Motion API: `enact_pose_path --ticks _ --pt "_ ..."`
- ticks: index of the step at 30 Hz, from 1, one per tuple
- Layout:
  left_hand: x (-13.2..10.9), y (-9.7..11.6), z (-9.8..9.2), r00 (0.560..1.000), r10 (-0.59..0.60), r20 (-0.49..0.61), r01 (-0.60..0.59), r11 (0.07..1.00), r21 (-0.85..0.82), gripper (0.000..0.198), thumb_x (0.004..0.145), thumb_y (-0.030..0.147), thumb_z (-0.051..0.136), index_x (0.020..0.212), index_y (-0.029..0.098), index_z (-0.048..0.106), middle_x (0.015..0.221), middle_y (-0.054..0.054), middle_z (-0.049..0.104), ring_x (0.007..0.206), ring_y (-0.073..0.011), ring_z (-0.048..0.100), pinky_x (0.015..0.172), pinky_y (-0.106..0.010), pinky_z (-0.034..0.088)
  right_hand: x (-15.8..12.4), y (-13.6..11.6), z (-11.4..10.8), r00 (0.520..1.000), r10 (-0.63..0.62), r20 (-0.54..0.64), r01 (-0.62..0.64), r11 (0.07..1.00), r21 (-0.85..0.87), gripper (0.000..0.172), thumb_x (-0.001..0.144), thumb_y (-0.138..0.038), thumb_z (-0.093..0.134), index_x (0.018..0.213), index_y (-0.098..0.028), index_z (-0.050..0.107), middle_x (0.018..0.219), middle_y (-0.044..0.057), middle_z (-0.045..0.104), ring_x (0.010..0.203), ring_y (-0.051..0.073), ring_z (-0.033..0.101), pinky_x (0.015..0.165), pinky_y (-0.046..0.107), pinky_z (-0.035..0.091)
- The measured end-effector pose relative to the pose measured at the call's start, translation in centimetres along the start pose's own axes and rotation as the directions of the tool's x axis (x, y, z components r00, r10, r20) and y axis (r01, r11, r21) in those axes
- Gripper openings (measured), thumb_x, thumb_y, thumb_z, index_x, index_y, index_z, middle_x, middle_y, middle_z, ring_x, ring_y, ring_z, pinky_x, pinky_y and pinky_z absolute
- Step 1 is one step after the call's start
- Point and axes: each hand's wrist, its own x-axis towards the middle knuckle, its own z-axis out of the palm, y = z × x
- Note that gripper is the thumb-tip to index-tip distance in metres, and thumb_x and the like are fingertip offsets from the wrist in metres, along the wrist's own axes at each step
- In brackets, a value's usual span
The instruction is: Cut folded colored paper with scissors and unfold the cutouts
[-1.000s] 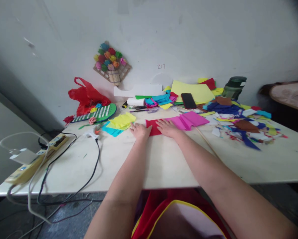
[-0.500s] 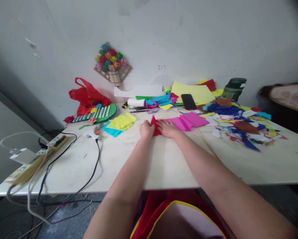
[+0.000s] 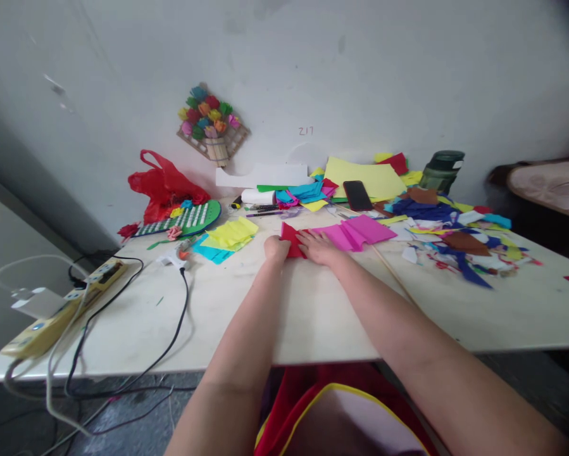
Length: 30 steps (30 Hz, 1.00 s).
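A small piece of red paper (image 3: 292, 242) lies on the table between my hands. My left hand (image 3: 275, 248) pinches its left edge with the fingers closed. Flat on the paper's right part rests my right hand (image 3: 317, 247), its fingers stretched out. Just right of that hand a creased strip of pink paper (image 3: 360, 233) lies on the table, partly under or behind the fingers. Yellow paper (image 3: 231, 234) overlaps blue paper (image 3: 212, 252) to the left. A thin wooden stick (image 3: 393, 273) slants past my right forearm.
A glue gun (image 3: 174, 257) and power strip (image 3: 66, 310) with cables occupy the left side. Paper scraps (image 3: 464, 240) heap up on the right, near a phone (image 3: 358, 196) and green bottle (image 3: 442, 171). A red bag (image 3: 165, 187) stands back left.
My left hand has moved slightly left, drawing the red paper's left edge outward, so it now looks wider and flatter. My right hand still presses on it. The view has shifted slightly.
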Motion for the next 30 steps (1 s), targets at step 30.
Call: enact_pose_path --ticks 30 --pt "-1.9 0.3 -0.8 0.973 0.19 -0.128 -0.173 0.976 0.132 0.019 0.076 0.028 0.053 0.087 0.019 0.066 0.088 -0.008 0.07 0.087 -0.0194 0.062 0.074 -0.025 0.044 0.4 -1.8 0.8 0.999 -0.039 -0.031 0.038 0.999 -0.029 0.058 0.09 -0.039 0.023 0.145 -0.019 0.023 0.152 0.004 0.017 0.139 0.025 0.01 0.109 0.049 0.011"
